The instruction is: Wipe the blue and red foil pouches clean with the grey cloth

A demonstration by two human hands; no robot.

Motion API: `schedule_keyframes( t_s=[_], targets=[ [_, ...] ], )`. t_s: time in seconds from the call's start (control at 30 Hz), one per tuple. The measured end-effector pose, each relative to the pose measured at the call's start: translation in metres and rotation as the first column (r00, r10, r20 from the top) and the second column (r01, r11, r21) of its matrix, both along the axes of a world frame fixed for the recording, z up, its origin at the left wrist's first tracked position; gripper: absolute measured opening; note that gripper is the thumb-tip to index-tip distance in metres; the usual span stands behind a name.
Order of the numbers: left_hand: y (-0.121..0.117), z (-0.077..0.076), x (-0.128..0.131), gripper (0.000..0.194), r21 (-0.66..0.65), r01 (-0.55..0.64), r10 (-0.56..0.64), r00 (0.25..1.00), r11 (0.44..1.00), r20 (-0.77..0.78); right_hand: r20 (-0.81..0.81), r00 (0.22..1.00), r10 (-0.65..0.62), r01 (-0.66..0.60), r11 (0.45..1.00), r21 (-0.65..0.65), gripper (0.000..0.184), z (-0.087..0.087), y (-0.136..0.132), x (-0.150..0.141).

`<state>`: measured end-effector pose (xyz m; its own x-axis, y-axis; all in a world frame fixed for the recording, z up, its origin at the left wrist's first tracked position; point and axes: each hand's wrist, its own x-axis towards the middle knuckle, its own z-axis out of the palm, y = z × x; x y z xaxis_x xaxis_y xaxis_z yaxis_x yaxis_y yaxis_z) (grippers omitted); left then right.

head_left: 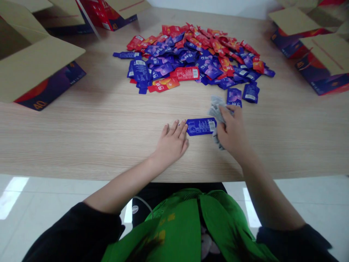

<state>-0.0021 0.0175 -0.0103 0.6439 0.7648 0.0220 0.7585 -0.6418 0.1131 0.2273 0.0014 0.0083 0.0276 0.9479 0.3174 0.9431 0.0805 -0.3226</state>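
Note:
A blue packet (199, 126) with white print and a barcode lies flat on the table (81, 145), between my hands. My left hand (173, 140) rests palm down with fingers stretched out, its fingertips at the packet's left end. My right hand (231, 127) is closed around a crumpled grey cloth (217, 105), which covers the packet's right end. Just beyond that hand sits another blue packet (234, 96), partly hidden by the fingers. One more blue packet (251, 92) lies to its right.
A heap of red and blue packets (188, 56) spreads across the far middle of the table. Open cardboard boxes stand at the left (60, 85), the back left (117, 14) and the right (321, 65). The table's front edge (109, 178) runs close to my body.

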Motion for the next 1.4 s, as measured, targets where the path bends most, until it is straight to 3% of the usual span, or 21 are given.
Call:
schedule_keyframes(
  t_s=[0.1, 0.2, 0.47, 0.57, 0.73, 0.9, 1.0, 1.23, 1.3, 1.4],
  targets=[
    [0.0, -0.001, 0.0, 0.055, -0.005, -0.004, 0.004, 1.0, 1.0, -0.016, 0.105, 0.973, 0.207, -0.198, 0.976, -0.096, 0.058, -0.003, -0.006, -0.044],
    [0.0, -0.001, 0.0, 0.053, -0.018, -0.004, 0.003, 1.0, 1.0, -0.03, 0.19, 0.953, 0.235, -0.206, 0.965, -0.162, 0.054, -0.01, -0.015, -0.057],
    [0.0, -0.001, 0.003, 0.056, -0.005, -0.023, 0.023, 0.999, 1.0, -0.024, 0.197, 0.98, 0.039, -0.016, 0.993, -0.115, 0.055, -0.017, -0.035, 0.014],
    [0.0, -0.001, 0.004, 0.056, -0.003, -0.023, 0.023, 0.999, 1.0, -0.03, 0.154, 0.987, 0.038, -0.021, 0.993, -0.114, 0.053, -0.017, -0.032, 0.033],
    [0.002, -0.001, 0.001, 0.054, 0.023, 0.015, -0.014, 0.999, 1.0, -0.039, 0.059, 0.995, 0.083, -0.085, 0.996, 0.04, 0.053, -0.003, -0.024, 0.018],
    [0.002, -0.002, -0.001, 0.051, 0.023, 0.043, -0.043, 0.999, 0.999, -0.026, 0.129, 0.942, 0.31, -0.298, 0.949, -0.108, 0.051, -0.004, -0.032, -0.019],
    [0.0, 0.0, 0.0, 0.053, 0.009, 0.02, -0.02, 1.0, 1.0, -0.021, 0.137, 0.956, 0.261, -0.246, 0.962, -0.117, 0.051, -0.013, -0.039, -0.007],
    [-0.002, 0.002, 0.004, 0.056, -0.003, 0.008, -0.008, 1.0, 1.0, -0.03, 0.0, 0.997, 0.079, -0.079, 0.989, -0.128, 0.048, -0.018, -0.042, 0.063],
    [-0.002, 0.001, 0.004, 0.056, 0.003, 0.018, -0.018, 0.999, 1.0, -0.027, -0.049, 0.997, 0.051, -0.056, 0.993, -0.1, 0.048, -0.011, -0.035, 0.066],
    [-0.002, 0.0, 0.002, 0.056, 0.004, 0.038, -0.037, 0.999, 0.999, -0.03, -0.136, 0.988, 0.072, -0.071, 0.997, 0.018, 0.051, 0.002, -0.017, 0.047]
  ],
)
